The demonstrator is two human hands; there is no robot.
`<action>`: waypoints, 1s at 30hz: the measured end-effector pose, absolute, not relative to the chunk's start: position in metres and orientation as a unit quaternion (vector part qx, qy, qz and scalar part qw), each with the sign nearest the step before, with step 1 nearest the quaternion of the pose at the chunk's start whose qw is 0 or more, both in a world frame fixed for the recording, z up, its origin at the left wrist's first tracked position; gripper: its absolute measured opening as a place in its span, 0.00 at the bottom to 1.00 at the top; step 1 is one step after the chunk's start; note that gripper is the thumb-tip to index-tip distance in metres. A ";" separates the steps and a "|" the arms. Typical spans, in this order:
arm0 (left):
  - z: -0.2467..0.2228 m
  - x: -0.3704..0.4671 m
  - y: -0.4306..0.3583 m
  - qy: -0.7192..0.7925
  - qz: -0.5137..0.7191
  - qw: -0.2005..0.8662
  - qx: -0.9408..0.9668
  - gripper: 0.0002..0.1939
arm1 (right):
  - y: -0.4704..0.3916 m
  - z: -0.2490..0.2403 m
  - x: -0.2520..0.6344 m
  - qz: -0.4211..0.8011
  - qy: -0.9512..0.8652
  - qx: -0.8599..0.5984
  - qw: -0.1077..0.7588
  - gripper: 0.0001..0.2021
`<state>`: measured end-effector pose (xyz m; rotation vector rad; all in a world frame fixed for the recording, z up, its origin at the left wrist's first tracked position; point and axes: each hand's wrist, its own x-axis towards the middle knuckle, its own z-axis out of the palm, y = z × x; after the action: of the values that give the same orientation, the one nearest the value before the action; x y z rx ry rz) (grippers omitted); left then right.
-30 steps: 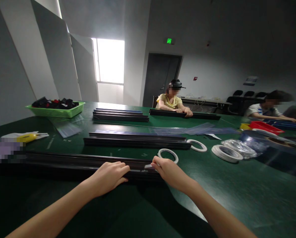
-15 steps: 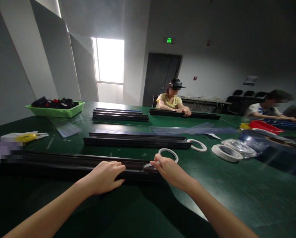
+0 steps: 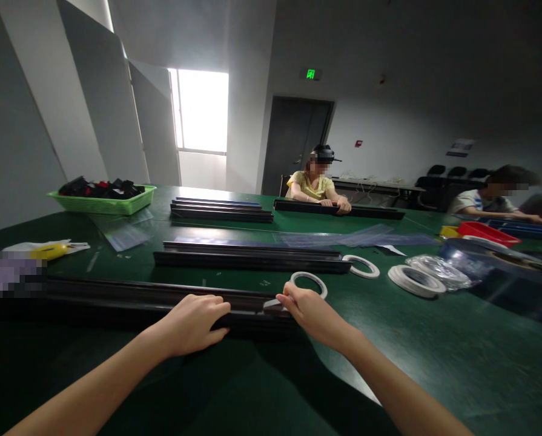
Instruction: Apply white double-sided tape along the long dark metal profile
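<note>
A long black channel-shaped rail (image 3: 125,298) lies across the green table right in front of me. My left hand (image 3: 192,325) grips it near its right part, fingers over the far side and thumb at the near wall. At the rail's right end my right hand (image 3: 307,312) pinches a short strip of white tape (image 3: 271,304), whose free part reaches left into the channel. A roll of white tape (image 3: 321,284) rests just behind the right hand, partly hidden by it. Whether strip and roll are joined, I cannot tell.
More black rails (image 3: 252,261) lie beyond. Further tape rolls (image 3: 413,282) sit at right beside a large roll of clear film (image 3: 507,278). A green basket (image 3: 116,206) of black parts stands back left. Across the table, a person (image 3: 313,184) holds another rail; a second person works at right.
</note>
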<state>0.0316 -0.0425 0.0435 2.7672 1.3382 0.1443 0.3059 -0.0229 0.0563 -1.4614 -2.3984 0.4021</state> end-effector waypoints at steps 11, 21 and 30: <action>0.041 0.031 -0.041 0.433 0.049 0.028 0.899 0.09 | -0.019 0.049 0.309 0.138 -0.835 -0.511 0.150 0.15; 0.042 0.030 -0.041 0.435 0.052 0.039 0.898 0.09 | -0.021 0.054 0.308 0.142 -0.836 -0.506 0.161 0.14; 0.042 0.030 -0.041 0.432 0.050 0.032 0.900 0.09 | -0.019 0.049 0.309 0.144 -0.839 -0.497 0.170 0.13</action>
<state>0.0301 -0.0414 0.0418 2.7714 1.3298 0.1553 0.3085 -0.0186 0.0491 -1.4105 -2.3830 0.4084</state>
